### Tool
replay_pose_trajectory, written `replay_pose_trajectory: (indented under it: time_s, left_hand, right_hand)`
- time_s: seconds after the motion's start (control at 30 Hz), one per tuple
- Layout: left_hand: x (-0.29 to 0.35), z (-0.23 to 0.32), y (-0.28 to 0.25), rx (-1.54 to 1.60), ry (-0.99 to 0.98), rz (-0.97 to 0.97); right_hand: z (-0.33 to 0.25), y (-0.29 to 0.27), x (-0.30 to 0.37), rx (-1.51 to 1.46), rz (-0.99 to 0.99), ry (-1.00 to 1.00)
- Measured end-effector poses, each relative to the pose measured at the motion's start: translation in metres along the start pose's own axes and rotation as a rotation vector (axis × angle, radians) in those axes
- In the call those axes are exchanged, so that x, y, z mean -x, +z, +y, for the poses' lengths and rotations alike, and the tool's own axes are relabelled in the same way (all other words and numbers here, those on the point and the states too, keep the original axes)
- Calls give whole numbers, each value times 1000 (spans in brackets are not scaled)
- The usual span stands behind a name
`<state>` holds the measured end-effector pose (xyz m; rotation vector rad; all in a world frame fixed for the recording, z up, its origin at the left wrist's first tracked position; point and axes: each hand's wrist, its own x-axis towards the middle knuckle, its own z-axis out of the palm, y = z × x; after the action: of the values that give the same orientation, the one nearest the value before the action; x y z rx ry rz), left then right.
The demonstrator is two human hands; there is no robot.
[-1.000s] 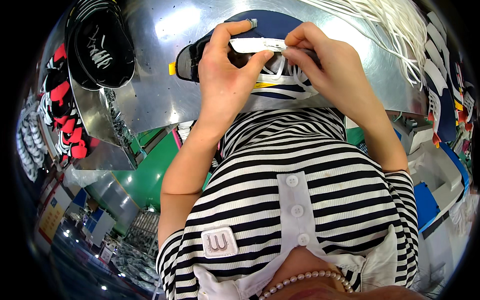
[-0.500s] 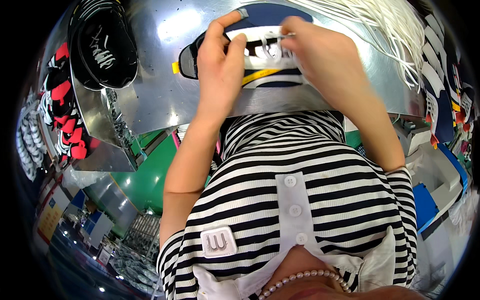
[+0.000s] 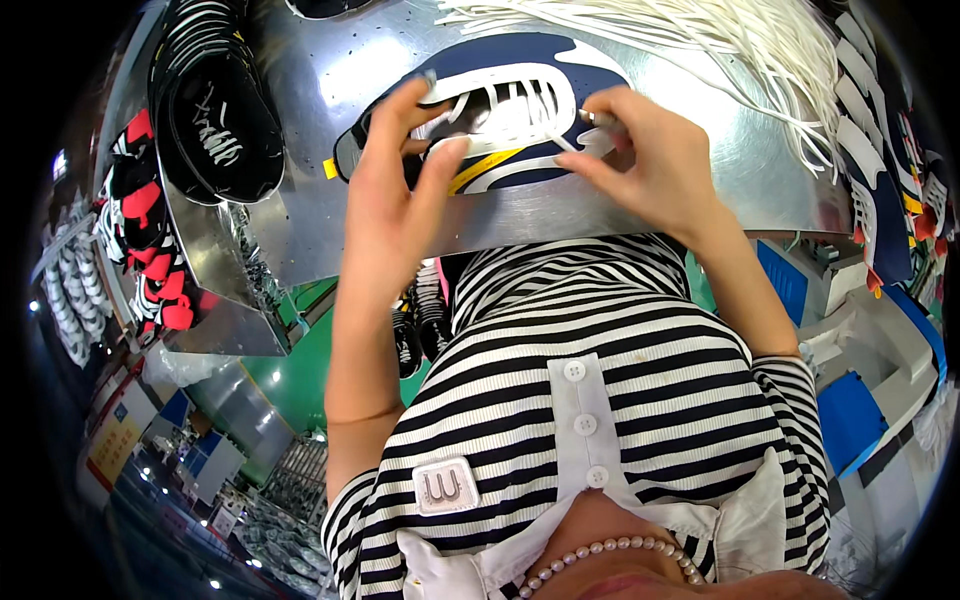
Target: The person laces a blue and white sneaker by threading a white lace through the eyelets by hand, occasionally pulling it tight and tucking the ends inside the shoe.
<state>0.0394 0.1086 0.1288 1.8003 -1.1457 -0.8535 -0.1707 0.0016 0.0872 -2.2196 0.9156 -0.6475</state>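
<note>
Navy shoe upper [image 3: 500,110] with white trim and a yellow stripe lies on the shiny metal table [image 3: 640,200], one piece between two hands. Left hand [image 3: 395,190] grips its near edge, fingers curled over it; right hand [image 3: 650,150] pinches one white lace [image 3: 565,143] at the eyelets. Beyond lies one bundle of white laces [image 3: 720,40], with one stack of black uppers [image 3: 215,100] at left.

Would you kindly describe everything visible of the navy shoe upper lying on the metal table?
The navy shoe upper lies flat on the shiny metal table, unassembled, with white trim, a yellow stripe and a white lace threaded in rungs across its eyelets. It looks like synthetic leather. The left hand grips its near edge, while the right hand pinches the white lace end at its right side.
</note>
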Motion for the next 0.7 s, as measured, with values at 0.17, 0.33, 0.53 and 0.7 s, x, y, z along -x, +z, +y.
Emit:
replay_pose_trajectory:
  time_s: [0.17, 0.33, 0.53, 0.7]
  left_hand:
    - [2, 3, 31, -782, 469, 78]
    - [-20, -6, 38, -495, 478, 176]
    - [-24, 12, 30, -566, 694, 332]
    - [-19, 47, 22, -556, 777, 365]
  right_hand:
    - [-1, 19, 8, 13, 61, -32]
    - [-27, -18, 32, -309, -226, -164]
    - [-33, -45, 5, -292, 118, 95]
    - [-27, -33, -43, -523, -118, 39]
